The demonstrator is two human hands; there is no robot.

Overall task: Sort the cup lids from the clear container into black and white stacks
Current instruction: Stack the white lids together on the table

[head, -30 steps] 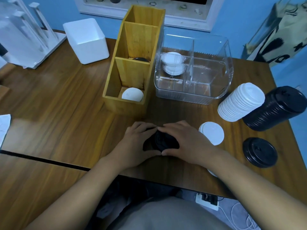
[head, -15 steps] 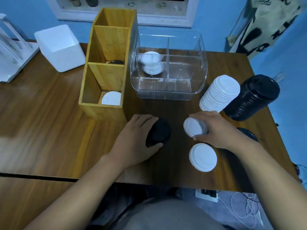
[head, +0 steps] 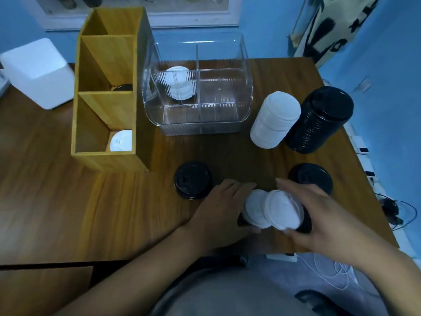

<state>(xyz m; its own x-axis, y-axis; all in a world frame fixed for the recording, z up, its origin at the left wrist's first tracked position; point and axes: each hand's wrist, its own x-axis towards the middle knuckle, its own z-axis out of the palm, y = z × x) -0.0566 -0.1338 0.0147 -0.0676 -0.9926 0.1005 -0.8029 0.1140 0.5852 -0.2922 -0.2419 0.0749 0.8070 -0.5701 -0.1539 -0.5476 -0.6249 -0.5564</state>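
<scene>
- Now that the black lid (head: 193, 180) is released, the left hand (head: 224, 207) curls round the left white lid (head: 255, 209).
- The right hand (head: 319, 215) grips the right white lid (head: 282, 208), overlapping it: the whites are probably being paired.

Tall bamboo organizer (head: 107, 124) stands on the wooden table (head: 57, 201) up-left of where I'm gripping, white box (head: 38, 74) further left, white power strip (head: 282, 257) just below, patterned cloth (head: 330, 26) hanging far up-right

2 white lids (head: 271, 208) overlapping, blk lid (head: 193, 180) flat
</scene>
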